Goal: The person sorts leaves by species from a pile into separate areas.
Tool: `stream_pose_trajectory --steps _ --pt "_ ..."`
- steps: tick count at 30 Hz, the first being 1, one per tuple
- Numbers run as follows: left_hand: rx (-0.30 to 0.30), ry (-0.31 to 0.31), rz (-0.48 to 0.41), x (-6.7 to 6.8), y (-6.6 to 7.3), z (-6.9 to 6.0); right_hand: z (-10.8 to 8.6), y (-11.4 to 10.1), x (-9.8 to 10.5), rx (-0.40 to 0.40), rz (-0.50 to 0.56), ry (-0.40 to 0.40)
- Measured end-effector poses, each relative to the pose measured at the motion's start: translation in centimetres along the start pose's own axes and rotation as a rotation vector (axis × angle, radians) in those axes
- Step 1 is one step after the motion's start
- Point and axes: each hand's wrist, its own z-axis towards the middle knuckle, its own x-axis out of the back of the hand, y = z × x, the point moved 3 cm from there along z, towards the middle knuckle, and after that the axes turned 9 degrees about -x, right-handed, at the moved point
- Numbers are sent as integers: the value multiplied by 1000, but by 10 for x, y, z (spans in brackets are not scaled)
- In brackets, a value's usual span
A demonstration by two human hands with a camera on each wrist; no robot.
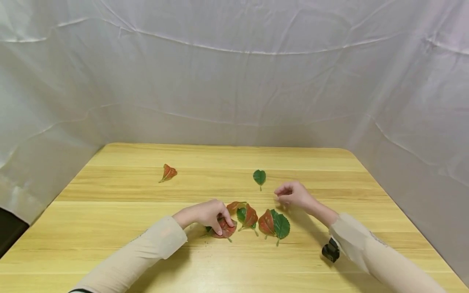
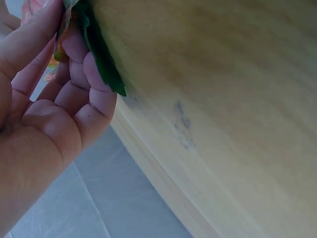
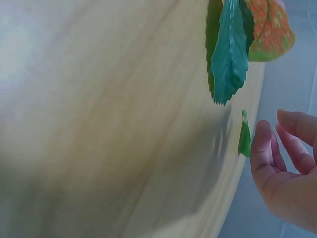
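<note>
The step in hand looks like gathering or sorting loose leaves by hand, with most of them drawn together toward the near middle of the table (image 1: pixel 110 228). The left hand (image 1: pixel 210 215) is at the left end of this loose row, thumb and fingers closed in a narrow grip on the red leaf (image 1: pixel 228 230) there; the left wrist view shows a green leaf (image 2: pixel 101 57) against the same fingers. Just right of that lies the middle group: an orange-brown leaf (image 1: pixel 233 206) on its far side, and a folded red leaf (image 1: pixel 250 215) partly over another green one. Farther right, the right-hand red leaf (image 1: pixel 266 223) lies beside a broad green leaf (image 1: pixel 282 226), overlapping at their edges. The right hand (image 1: pixel 294 196) hangs over the table on the far side of that pair, fingers loosely bent, a modest gap between thumb and forefinger, and no leaf visible in its grip. Two leaves lie well apart from the rest: the far green leaf (image 1: pixel 259 176), to the left of and a little beyond the right hand, and the far-left red leaf (image 1: pixel 169 172). If gathering is the aim, the next move probably calls for a light pinch by the right hand on the far green leaf's stem, while the left hand steadies its leaves.
</note>
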Motion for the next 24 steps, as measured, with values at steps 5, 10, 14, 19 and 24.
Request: stream_pose_trajectory --steps 5,10,14,19,24 --pt "-1 -1 0 0 -1 0 -8 0 -1 30 -3 -12" --pt "11 2 -15 0 0 0 -14 2 -4 30 -8 -52" --pt "15 2 -10 1 1 0 -17 4 -7 39 -5 -111" --pt "7 -2 -8 1 2 0 -19 6 -11 44 -20 -171" --pt "-10 -16 4 0 3 0 -21 10 -14 61 -71 -198"
